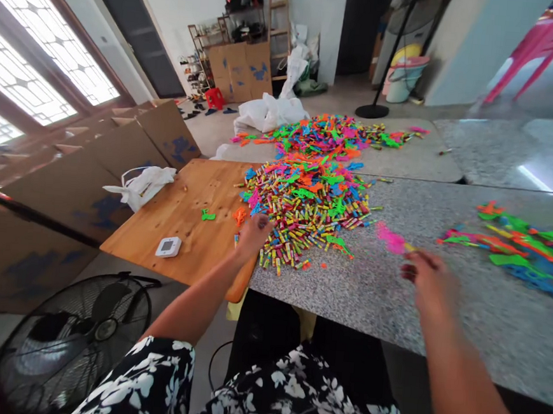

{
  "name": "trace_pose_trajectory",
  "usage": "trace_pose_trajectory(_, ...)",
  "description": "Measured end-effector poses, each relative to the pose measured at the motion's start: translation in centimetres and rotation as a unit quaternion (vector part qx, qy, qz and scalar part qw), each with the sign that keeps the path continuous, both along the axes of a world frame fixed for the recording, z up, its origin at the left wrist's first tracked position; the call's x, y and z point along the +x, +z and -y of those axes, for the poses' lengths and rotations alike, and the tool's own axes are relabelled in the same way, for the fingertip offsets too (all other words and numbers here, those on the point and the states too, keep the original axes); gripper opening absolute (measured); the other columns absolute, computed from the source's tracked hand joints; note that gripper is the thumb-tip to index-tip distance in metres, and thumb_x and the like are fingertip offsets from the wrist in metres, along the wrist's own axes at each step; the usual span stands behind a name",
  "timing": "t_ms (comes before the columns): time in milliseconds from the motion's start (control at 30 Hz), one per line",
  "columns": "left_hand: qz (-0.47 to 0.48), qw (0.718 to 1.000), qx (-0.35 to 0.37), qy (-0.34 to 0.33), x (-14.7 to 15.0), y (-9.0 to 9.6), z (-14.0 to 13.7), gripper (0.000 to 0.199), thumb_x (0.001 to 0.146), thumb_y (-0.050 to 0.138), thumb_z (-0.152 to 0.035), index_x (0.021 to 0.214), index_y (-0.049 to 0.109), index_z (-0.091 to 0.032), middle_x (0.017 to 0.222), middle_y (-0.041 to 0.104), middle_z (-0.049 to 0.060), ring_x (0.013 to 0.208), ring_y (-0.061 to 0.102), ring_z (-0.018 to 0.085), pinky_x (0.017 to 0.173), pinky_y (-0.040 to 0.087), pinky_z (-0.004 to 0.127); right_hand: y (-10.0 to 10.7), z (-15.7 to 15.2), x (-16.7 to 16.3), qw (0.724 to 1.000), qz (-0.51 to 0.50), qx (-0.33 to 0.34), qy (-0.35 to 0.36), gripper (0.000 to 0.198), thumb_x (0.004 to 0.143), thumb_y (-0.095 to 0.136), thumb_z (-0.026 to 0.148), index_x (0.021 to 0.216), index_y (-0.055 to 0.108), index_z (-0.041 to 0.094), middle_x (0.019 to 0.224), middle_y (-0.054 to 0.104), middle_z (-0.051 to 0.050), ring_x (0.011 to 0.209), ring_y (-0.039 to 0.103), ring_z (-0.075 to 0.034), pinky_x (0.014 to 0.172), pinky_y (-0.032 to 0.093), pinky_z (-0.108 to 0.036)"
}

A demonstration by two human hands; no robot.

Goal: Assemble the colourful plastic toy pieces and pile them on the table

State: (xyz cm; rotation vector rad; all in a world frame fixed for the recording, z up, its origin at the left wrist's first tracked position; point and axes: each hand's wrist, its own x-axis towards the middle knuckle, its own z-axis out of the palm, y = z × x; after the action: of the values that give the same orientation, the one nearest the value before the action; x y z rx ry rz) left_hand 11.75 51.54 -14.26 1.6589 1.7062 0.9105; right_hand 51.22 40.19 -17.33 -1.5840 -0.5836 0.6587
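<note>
My right hand [428, 277] is closed round the yellow end of a pink plastic toy [391, 239], raised over the granite table and blurred by motion. At the left edge of a heap of small wrapped tubes [299, 218], my left hand [254, 234] has its fingers curled; whatever they hold is hidden. An orange plastic toy [240, 215] lies just beside that hand. Bright gun-shaped plastic toys are mixed in over the heap's far part. To the right of my right hand, several toys [525, 246] with tubes lie in a spread pile, also blurred.
On the wooden board [150, 235] at left are a white digital timer [168, 247], a green toy gun [207, 215] and a white plastic bag [141, 185]. Cardboard boxes [83, 166] line the left side. A black fan [104, 327] stands below the board.
</note>
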Motion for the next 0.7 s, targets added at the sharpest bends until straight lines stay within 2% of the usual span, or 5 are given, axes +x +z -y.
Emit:
trace_pose_trajectory(100, -0.162, 0.976, -0.021, 0.141, -5.5, 0.0, -2.8, 0.024, 0.093, 0.064, -0.035, 0.107, 0.069, -0.017, 0.105, 0.072, 0.010, 0.102, 0.068, 0.024, 0.089, 0.050, 0.036, -0.8, -1.2, -0.8, 0.985, -0.104, 0.046, -0.128, 0.021, 0.079, 0.062, 0.033, 0.097, 0.066, 0.022, 0.098, 0.075, -0.006, 0.055, 0.065, -0.013, 0.046, 0.044, -0.023)
trace_pose_trajectory(200, -0.206, 0.971, -0.063, 0.108, -7.3, -0.5, -3.3, 0.035, 0.093, 0.064, -0.045, 0.112, 0.071, -0.016, 0.106, 0.072, 0.012, 0.104, 0.067, 0.028, 0.089, 0.049, 0.037, -0.9, -1.8, -6.2, 0.996, 0.025, -0.022, 0.086, 0.025, 0.082, 0.064, 0.037, 0.100, 0.069, 0.021, 0.097, 0.075, -0.007, 0.060, 0.066, -0.016, 0.052, 0.050, -0.028)
trace_pose_trajectory(400, -0.294, 0.954, -0.022, -0.059, -4.8, -1.5, -2.4, 0.050, 0.088, 0.069, -0.060, 0.121, 0.070, -0.022, 0.131, 0.063, 0.015, 0.124, 0.057, 0.034, 0.097, 0.046, 0.039, -0.1, -2.1, -17.3, 0.797, 0.408, -0.064, 0.441, 0.023, 0.094, 0.058, 0.028, 0.111, 0.072, 0.020, 0.126, 0.068, -0.012, 0.105, 0.069, -0.025, 0.092, 0.053, -0.035)
trace_pose_trajectory(500, -0.310, 0.946, -0.017, -0.090, -4.8, -1.2, -3.0, 0.047, 0.087, 0.072, -0.054, 0.120, 0.069, -0.021, 0.131, 0.062, 0.016, 0.124, 0.055, 0.035, 0.100, 0.045, 0.041, 0.6, -2.7, -20.2, 0.751, 0.475, -0.155, 0.432, 0.034, 0.102, 0.052, 0.043, 0.116, 0.069, 0.017, 0.127, 0.065, -0.017, 0.106, 0.069, -0.029, 0.089, 0.052, -0.037)
trace_pose_trajectory(700, -0.272, 0.959, -0.056, -0.060, -6.5, -0.8, -4.6, 0.055, 0.073, 0.087, -0.049, 0.114, 0.069, -0.018, 0.121, 0.068, 0.014, 0.118, 0.059, 0.033, 0.099, 0.045, 0.038, 1.0, -5.1, -22.7, 0.758, 0.477, -0.204, 0.395, 0.030, 0.100, 0.055, 0.032, 0.121, 0.066, 0.013, 0.130, 0.067, -0.020, 0.112, 0.069, -0.031, 0.090, 0.050, -0.036)
